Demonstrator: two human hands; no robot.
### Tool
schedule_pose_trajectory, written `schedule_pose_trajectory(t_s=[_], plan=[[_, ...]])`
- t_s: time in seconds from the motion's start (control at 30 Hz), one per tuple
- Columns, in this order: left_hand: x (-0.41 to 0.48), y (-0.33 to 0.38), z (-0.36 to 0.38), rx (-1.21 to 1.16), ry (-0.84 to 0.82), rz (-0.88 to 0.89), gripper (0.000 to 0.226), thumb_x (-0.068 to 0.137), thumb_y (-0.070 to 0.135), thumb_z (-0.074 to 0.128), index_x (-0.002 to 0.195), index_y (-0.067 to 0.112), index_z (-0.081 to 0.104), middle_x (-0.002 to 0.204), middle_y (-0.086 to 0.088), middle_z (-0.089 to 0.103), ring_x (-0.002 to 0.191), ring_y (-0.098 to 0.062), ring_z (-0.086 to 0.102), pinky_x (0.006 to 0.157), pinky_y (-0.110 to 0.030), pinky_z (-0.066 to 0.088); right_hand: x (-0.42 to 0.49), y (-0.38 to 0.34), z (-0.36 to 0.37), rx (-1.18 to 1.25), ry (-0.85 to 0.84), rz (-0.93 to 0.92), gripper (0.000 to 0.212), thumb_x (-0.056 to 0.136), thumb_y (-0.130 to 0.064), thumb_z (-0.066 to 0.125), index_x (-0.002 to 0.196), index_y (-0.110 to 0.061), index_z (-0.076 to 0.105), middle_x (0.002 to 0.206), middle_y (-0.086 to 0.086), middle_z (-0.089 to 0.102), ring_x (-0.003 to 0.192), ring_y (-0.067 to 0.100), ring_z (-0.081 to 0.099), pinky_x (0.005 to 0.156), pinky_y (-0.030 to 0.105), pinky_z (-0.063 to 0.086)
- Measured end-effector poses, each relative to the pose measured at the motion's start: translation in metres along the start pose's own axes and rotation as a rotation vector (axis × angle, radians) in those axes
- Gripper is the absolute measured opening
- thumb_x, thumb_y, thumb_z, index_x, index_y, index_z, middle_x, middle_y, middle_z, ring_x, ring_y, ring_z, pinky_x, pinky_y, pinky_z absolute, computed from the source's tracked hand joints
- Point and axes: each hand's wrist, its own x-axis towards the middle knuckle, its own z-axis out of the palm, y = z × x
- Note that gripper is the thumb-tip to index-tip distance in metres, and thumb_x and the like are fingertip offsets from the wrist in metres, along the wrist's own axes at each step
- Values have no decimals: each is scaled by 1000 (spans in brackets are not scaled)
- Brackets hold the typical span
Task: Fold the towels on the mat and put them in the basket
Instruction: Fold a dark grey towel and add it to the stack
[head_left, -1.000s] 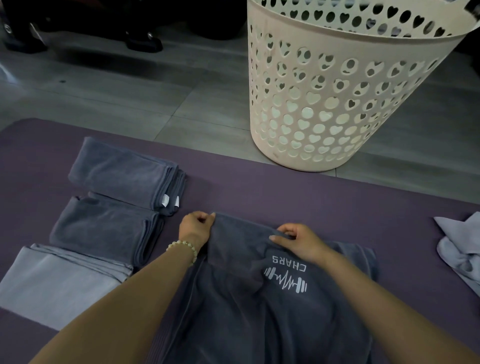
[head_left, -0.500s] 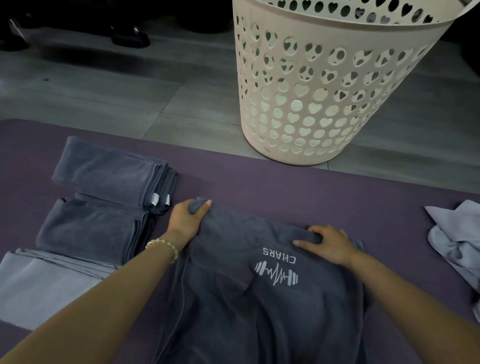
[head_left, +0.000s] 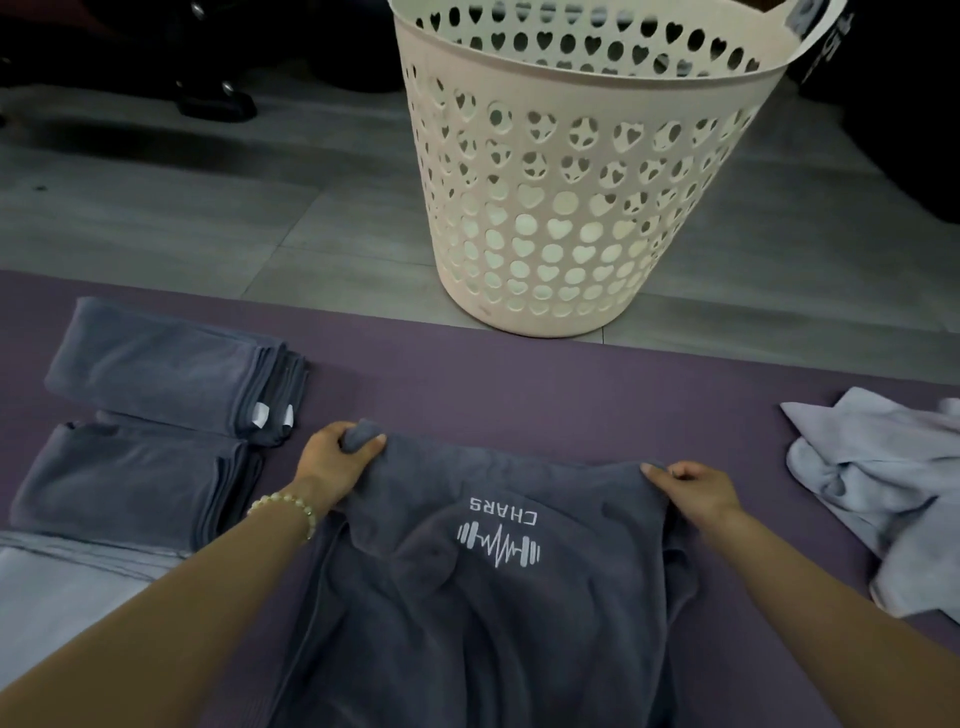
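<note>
A dark grey towel (head_left: 483, 613) with a white "CHARS" dumbbell logo lies rumpled on the purple mat (head_left: 519, 384) in front of me. My left hand (head_left: 332, 460) grips its far left corner, bunched in the fingers. My right hand (head_left: 693, 486) pinches its far right corner. The cream basket (head_left: 582, 171) with heart-shaped holes stands on the floor just beyond the mat's far edge.
Two folded dark grey towels (head_left: 171, 369) (head_left: 130, 483) lie at the left, and a folded light grey towel (head_left: 57, 587) lies nearer me. A crumpled light grey towel (head_left: 883, 488) sits at the right. Dark objects stand on the grey floor at the back.
My hands have moved apart along the towel's far edge, the right one going further right, and the edge is now stretched out wider between them.
</note>
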Motion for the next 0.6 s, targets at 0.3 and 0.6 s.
schedule_pose_trajectory(t_s=[0.3, 0.6], plan=[[-13, 14, -19, -37, -10, 75, 32, 88, 23, 65, 66, 13, 44, 63, -1, 47, 58, -9, 44, 49, -10, 38, -10, -15, 9, 218, 14, 182, 50, 84, -31, 71, 110, 11, 61, 111, 23, 64, 101, 37, 60, 88, 42, 50], [-19, 67, -89, -296, 7, 237, 44, 90, 37, 60, 91, -6, 62, 80, -11, 64, 72, -18, 60, 59, -20, 49, -42, -74, -67, 685, -19, -134, 24, 74, -29, 78, 80, -7, 67, 75, 0, 69, 75, 14, 61, 66, 17, 54]])
